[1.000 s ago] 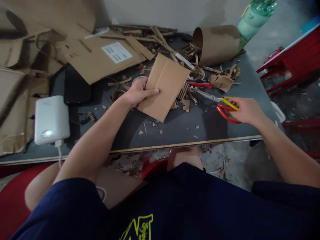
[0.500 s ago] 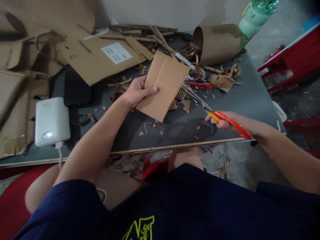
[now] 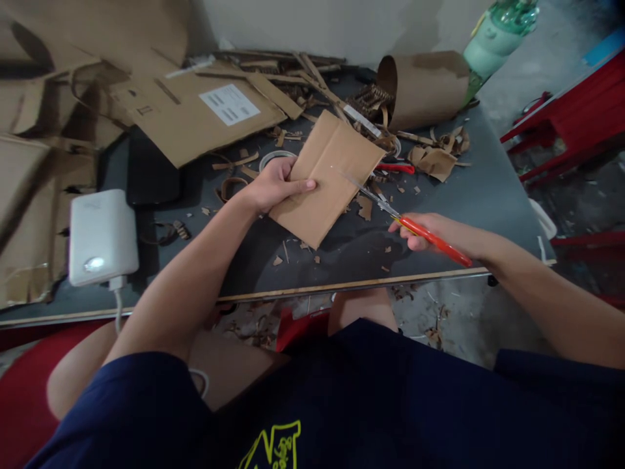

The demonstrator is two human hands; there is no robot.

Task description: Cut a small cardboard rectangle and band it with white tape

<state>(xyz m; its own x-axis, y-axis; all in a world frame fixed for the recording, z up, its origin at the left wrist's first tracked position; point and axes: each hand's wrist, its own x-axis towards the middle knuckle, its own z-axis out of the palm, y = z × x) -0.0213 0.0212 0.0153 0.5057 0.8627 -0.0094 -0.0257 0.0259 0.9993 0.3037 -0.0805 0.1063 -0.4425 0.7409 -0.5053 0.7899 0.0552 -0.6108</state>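
Observation:
My left hand (image 3: 279, 185) grips the left edge of a flat brown cardboard piece (image 3: 336, 166), thumb on top, above the dark table. My right hand (image 3: 424, 229) is closed around the orange-handled scissors (image 3: 434, 241). Their blades point up and left and overlap the cardboard's right edge, with one blade across its face. Behind the cardboard's right corner lies a red-handled tool (image 3: 396, 169), partly covered. Small cardboard scraps (image 3: 364, 207) are scattered beneath.
A white power bank (image 3: 102, 238) with a cable and a black phone (image 3: 152, 170) lie at left. Larger cardboard (image 3: 195, 124) is behind them. A cardboard tube (image 3: 424, 88) with a green bottle (image 3: 502, 39) lies at the back right. The table's front edge (image 3: 351, 283) runs below my hands.
The scissors have moved left, and their blades now overlap the cardboard. The cardboard has shifted slightly right and down with my left hand, revealing a roll of tape behind it.

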